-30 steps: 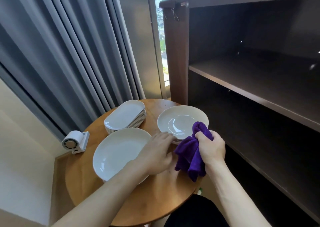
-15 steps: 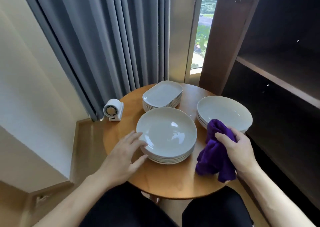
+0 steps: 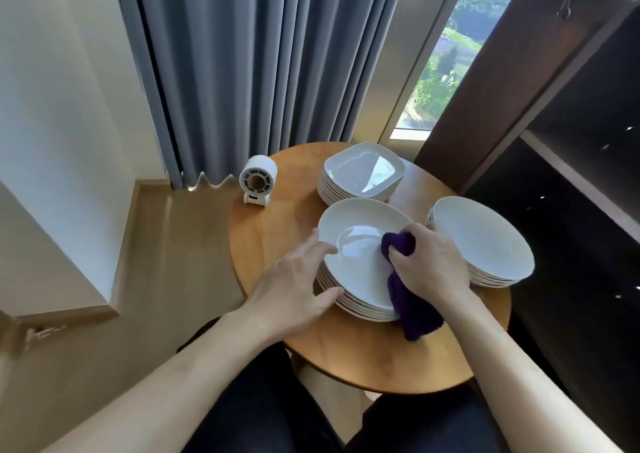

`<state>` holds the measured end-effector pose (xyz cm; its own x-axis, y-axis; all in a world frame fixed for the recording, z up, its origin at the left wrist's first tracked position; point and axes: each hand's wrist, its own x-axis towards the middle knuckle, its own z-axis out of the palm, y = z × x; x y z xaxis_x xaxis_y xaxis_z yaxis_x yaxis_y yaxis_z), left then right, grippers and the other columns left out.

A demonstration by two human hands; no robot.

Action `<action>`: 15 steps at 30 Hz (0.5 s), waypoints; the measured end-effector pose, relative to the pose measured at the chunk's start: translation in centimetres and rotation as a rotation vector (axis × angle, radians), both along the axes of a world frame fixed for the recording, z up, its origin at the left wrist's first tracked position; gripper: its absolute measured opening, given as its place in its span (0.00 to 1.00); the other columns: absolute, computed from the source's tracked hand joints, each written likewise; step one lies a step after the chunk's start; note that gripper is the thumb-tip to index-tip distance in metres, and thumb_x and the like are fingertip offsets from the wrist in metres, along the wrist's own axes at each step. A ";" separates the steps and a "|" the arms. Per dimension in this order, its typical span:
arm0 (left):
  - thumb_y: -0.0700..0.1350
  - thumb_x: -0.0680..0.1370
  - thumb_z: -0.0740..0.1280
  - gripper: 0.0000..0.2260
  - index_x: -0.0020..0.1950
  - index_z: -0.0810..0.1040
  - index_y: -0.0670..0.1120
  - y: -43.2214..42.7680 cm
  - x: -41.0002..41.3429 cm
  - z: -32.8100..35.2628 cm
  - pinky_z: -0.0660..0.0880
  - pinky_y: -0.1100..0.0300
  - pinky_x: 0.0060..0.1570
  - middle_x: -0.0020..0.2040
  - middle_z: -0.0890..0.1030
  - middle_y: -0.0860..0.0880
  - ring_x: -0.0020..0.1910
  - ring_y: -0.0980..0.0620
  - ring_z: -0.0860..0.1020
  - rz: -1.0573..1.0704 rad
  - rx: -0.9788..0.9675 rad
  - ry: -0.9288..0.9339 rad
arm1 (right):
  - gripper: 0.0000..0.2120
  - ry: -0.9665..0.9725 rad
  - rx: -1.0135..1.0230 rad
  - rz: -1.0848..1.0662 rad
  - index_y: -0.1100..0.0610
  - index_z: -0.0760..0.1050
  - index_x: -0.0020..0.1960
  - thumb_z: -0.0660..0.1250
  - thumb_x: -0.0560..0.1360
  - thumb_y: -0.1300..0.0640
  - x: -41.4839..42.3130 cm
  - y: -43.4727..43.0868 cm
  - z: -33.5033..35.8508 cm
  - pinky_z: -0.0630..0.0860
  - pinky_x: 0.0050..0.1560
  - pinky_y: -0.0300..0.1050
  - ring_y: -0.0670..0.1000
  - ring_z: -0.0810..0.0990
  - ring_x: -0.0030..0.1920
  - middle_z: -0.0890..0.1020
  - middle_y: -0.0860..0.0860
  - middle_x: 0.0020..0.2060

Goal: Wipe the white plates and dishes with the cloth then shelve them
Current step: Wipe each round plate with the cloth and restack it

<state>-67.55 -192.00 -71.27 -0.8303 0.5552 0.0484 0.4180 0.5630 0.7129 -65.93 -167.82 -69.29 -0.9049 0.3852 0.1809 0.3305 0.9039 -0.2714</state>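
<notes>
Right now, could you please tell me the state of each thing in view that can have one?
Left hand: open, steadying the near plate stack's rim.
Right hand: shut on the purple cloth.
Top plate of the near stack: being wiped, cloth pressed inside it.
Square plate stack: untouched on the table.
Right bowl stack: untouched.
Curtain: drawn.
Shelf unit: open; no dishes visible on it.

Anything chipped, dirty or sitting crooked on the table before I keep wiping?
One thing: the top plate of the square stack shows dark specks near its right corner, possibly dirt or reflections. No chips visible. The round stacks look even.
</notes>
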 end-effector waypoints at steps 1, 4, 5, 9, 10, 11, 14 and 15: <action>0.56 0.77 0.71 0.29 0.75 0.63 0.59 0.0 -0.1 0.0 0.64 0.54 0.72 0.82 0.58 0.52 0.78 0.50 0.64 0.002 0.017 -0.005 | 0.16 -0.056 0.099 -0.008 0.51 0.78 0.61 0.67 0.78 0.43 -1.4 -0.3 -0.2 0.80 0.50 0.55 0.55 0.77 0.52 0.75 0.50 0.52; 0.56 0.77 0.71 0.35 0.77 0.54 0.61 -0.1 -0.2 -0.2 0.67 0.53 0.69 0.81 0.60 0.54 0.75 0.49 0.68 0.016 0.025 -0.002 | 0.21 -0.058 0.203 -0.029 0.55 0.75 0.64 0.64 0.79 0.42 -4.5 -1.6 -0.9 0.77 0.49 0.53 0.58 0.76 0.54 0.76 0.54 0.55; 0.56 0.77 0.71 0.36 0.77 0.53 0.61 -0.1 -0.2 -0.2 0.68 0.53 0.68 0.81 0.61 0.55 0.74 0.49 0.69 0.020 0.021 0.002 | 0.20 -0.028 0.201 -0.018 0.56 0.74 0.63 0.63 0.78 0.42 -5.2 -2.3 -1.3 0.74 0.48 0.52 0.59 0.76 0.55 0.76 0.54 0.56; 0.56 0.76 0.71 0.39 0.78 0.49 0.62 -0.1 -0.2 -0.1 0.75 0.51 0.63 0.74 0.72 0.55 0.67 0.48 0.76 0.046 0.059 -0.014 | 0.14 0.085 0.013 0.110 0.53 0.73 0.54 0.63 0.76 0.43 -6.6 -6.2 -2.0 0.66 0.46 0.48 0.55 0.74 0.50 0.74 0.50 0.50; 0.55 0.76 0.72 0.41 0.79 0.47 0.61 -0.1 -0.3 0.0 0.75 0.49 0.64 0.75 0.72 0.55 0.68 0.48 0.76 0.048 0.072 -0.032 | 0.13 0.083 -0.038 0.143 0.52 0.71 0.52 0.63 0.76 0.43 -6.5 -7.1 -1.9 0.66 0.45 0.47 0.54 0.73 0.47 0.73 0.49 0.49; 0.54 0.76 0.72 0.43 0.80 0.45 0.61 -0.2 -0.4 0.0 0.74 0.48 0.66 0.76 0.71 0.54 0.70 0.48 0.75 0.049 0.084 -0.052 | 0.12 0.074 -0.069 0.172 0.50 0.69 0.49 0.62 0.75 0.42 -6.1 -7.8 -1.9 0.66 0.45 0.47 0.53 0.72 0.45 0.72 0.48 0.47; 0.55 0.75 0.72 0.47 0.80 0.39 0.62 -0.4 -0.6 0.0 0.73 0.48 0.68 0.78 0.69 0.53 0.71 0.48 0.74 0.046 0.084 -0.089 | 0.12 0.019 -0.099 0.279 0.48 0.66 0.44 0.59 0.72 0.39 -3.8 -8.1 -1.4 0.64 0.38 0.46 0.50 0.71 0.38 0.72 0.44 0.41; 0.56 0.75 0.73 0.49 0.80 0.37 0.63 -0.5 -0.6 0.0 0.73 0.48 0.68 0.78 0.69 0.53 0.71 0.48 0.74 0.041 0.077 -0.096 | 0.13 -0.012 -0.109 0.328 0.48 0.67 0.42 0.58 0.71 0.38 -2.9 -7.7 -1.1 0.63 0.36 0.44 0.47 0.71 0.37 0.72 0.44 0.39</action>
<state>-68.11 -192.47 -71.26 -0.8551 0.5184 0.0089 0.3238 0.5206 0.7900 -68.82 -175.50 -70.39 -0.9856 0.0899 0.1435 0.0308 0.9285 -0.3702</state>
